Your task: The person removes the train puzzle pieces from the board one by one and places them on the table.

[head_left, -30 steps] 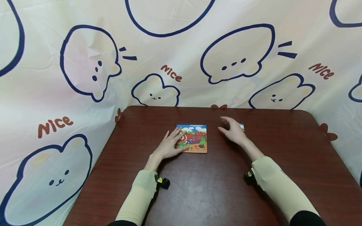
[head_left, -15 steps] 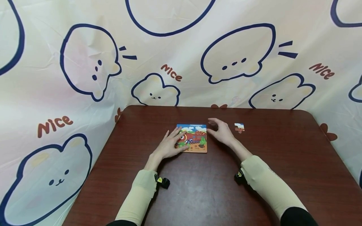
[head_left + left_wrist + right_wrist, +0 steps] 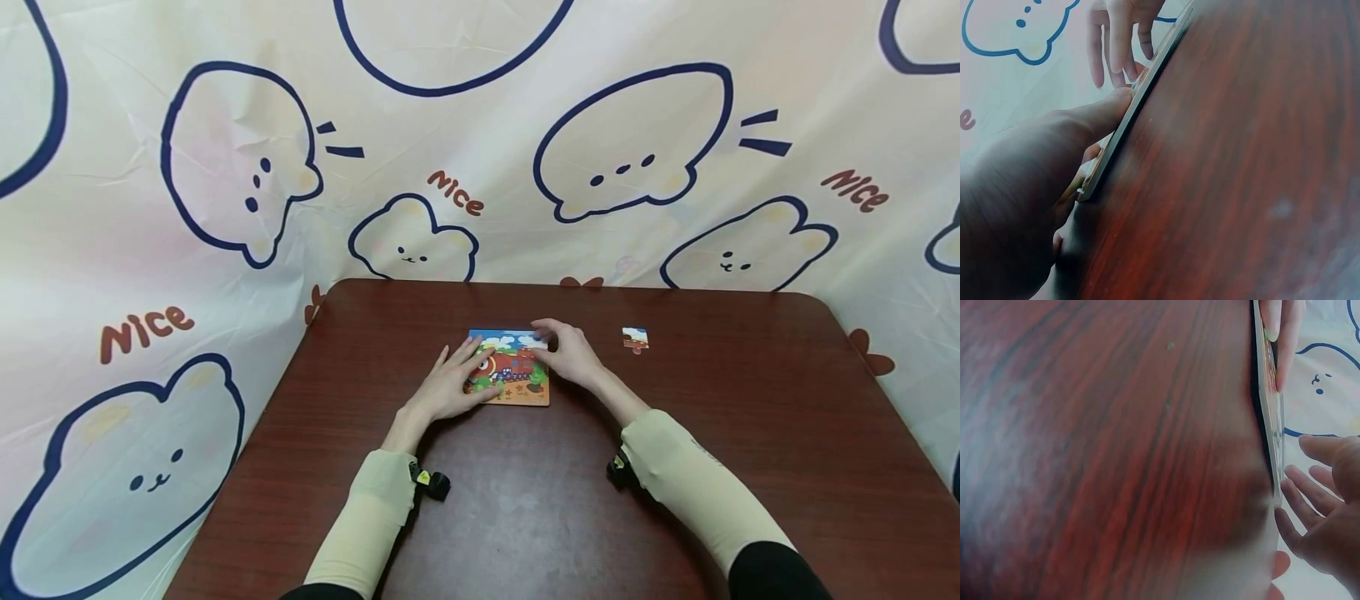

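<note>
A square jigsaw puzzle board, with a picture of sky, clouds and red rocks, lies flat on the table. The left hand rests on its left part with fingers spread, hiding that side of the picture. Over the board's upper right corner is the right hand, its thumb and forefinger bent apart with nothing seen between them. In the right wrist view the right hand's fingers are loose beside the board's edge. One loose puzzle piece, blue, white and brown, lies to the right of the right hand.
The dark brown wooden table has rounded far corners. Behind and beside it hangs a pale curtain with blue cartoon outlines. Small black cameras sit on the left wrist and right wrist.
The right hand has moved left, from beside the loose piece to the board's upper right corner, uncovering that piece. The left hand has stayed on the board.
</note>
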Demonstrator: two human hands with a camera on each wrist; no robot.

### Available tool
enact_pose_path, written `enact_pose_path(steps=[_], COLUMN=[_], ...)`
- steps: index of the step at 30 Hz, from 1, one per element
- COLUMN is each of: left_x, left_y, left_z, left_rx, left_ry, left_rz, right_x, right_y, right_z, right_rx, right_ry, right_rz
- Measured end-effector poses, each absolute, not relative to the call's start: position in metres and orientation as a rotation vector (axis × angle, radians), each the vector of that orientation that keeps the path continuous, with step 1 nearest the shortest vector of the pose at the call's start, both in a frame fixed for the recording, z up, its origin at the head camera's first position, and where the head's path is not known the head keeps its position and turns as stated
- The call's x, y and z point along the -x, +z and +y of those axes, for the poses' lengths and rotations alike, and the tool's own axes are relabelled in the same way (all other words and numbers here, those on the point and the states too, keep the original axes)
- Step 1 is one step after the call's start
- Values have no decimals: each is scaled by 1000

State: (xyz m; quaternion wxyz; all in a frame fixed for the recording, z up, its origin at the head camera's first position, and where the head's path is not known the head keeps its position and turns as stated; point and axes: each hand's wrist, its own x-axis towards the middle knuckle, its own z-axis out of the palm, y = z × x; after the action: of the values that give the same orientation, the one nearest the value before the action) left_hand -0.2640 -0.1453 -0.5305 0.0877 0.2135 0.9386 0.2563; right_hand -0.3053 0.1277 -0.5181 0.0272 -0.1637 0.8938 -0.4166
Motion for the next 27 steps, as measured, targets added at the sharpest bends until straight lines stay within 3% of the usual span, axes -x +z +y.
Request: enact_pose_path(steps=[27], left_x=[264], left_y=[-529], left_z=[-146], left_rx=[-643], left_ry=[763], left_rz=[2788], right_x=[310], right_y=[-518], right_z=[108], right_rx=[338], right_ry=[-1376], right_rz=[2688])
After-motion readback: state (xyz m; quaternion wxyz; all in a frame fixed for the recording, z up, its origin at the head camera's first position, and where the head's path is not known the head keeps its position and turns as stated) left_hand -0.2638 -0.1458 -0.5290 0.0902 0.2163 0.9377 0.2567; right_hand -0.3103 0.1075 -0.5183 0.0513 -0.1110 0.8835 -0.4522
